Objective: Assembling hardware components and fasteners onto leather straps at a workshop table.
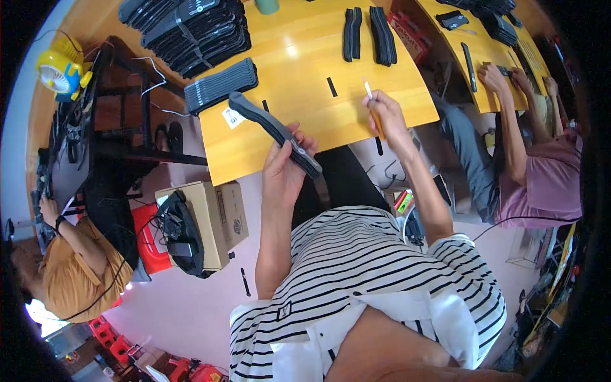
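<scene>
My left hand (289,162) is closed around the lower end of a long, curved grey-black padded strap (264,120), tilted with its rounded far end up to the left over the table's near edge. To its right, my right hand (389,120) grips a slim tool (368,89) with a white tip pointing away from me and an orange-brown handle; its exact kind I cannot make out. The strap and the tool are apart. Beneath the strap's far end, a white label (232,118) lies on the yellow table (293,63). A short black strip (331,86) lies between my hands, farther back.
A row of dark straps (221,84) and a tall bundled pile (191,38) stand at the left. Two narrow strap stacks (352,35) lie at the back right. A cardboard box (223,219) sits on the floor at left. People work at both sides.
</scene>
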`<state>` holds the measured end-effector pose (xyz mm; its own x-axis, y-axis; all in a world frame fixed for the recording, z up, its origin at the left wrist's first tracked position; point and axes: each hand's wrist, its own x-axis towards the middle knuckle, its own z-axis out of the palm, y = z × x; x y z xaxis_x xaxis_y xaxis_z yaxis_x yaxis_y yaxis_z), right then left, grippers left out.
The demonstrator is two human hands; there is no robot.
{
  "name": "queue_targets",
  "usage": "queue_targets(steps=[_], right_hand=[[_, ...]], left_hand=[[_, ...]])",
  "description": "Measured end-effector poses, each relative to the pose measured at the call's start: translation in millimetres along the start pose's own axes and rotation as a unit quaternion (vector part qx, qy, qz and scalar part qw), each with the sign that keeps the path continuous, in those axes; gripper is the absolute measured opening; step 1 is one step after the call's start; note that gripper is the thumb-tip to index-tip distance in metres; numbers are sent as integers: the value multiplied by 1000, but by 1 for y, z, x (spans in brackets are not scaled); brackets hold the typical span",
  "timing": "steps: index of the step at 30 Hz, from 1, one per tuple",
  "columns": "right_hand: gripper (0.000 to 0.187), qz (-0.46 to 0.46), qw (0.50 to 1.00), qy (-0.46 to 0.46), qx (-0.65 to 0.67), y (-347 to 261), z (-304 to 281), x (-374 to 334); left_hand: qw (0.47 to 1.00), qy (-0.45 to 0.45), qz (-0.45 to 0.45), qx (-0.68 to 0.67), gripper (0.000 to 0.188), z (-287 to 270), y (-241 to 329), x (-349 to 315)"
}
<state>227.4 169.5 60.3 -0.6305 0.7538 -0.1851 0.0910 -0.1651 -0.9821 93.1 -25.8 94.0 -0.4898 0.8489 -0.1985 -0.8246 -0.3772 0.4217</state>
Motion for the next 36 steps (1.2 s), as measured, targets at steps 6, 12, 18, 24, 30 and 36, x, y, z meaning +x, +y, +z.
queue_targets(steps=[6, 12, 18, 24, 30, 36], right_hand=[[21, -114, 985, -120, -50, -27, 71, -64], [21, -136, 984, -110, 33, -29, 106, -71], [16, 48, 982, -152, 98, -44, 100, -75], [27, -121, 979, -152, -58, -35, 108, -78], [19, -164, 978, -120, -45, -22, 111, -75], [25, -99, 981, -166, -28, -28, 94, -76]], left_hand=[[997, -51, 49, 32, 40, 5, 1, 7], [990, 7, 39, 135, 35, 5, 5, -9], [977, 78, 89, 178, 26, 0, 4, -22], [972, 71, 148, 170, 30, 7, 14, -19], [964, 104, 82, 232, 20, -3, 1, -30], [980, 75, 45, 181, 24, -18, 20, -32]])
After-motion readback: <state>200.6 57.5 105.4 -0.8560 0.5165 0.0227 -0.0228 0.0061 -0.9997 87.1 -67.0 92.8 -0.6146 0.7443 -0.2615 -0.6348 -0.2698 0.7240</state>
